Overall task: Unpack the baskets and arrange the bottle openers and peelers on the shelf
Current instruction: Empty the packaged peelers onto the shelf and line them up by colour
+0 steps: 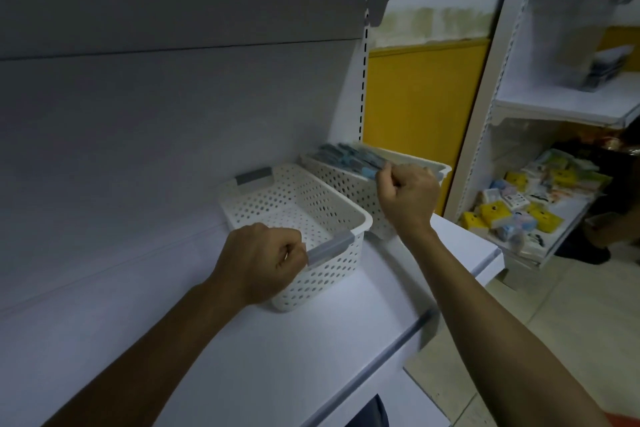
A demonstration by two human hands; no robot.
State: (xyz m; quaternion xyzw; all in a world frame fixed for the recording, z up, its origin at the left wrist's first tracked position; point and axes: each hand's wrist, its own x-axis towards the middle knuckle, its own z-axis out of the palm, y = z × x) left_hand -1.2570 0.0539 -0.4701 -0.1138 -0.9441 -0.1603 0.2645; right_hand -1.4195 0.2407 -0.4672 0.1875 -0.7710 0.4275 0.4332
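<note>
Two white perforated baskets stand side by side on the white shelf (207, 340). The nearer basket (332, 215) looks bare inside, and my left hand (263, 262) grips its grey front handle (330, 248). The farther basket (349, 184) holds a blurred pile of blue-grey packaged tools (343, 154). My right hand (407, 198) is curled in a fist over that basket's near end and pinches the end of one of those packs. Whether the packs are openers or peelers cannot be told.
The grey back panel (156, 107) rises close behind the baskets, with another shelf overhead. To the right stand a slotted upright (363, 80), a yellow wall (426, 97) and a second shelving unit (554, 107) with yellow and blue packets (519, 208). A person's dark shoe (585, 250) is on the floor.
</note>
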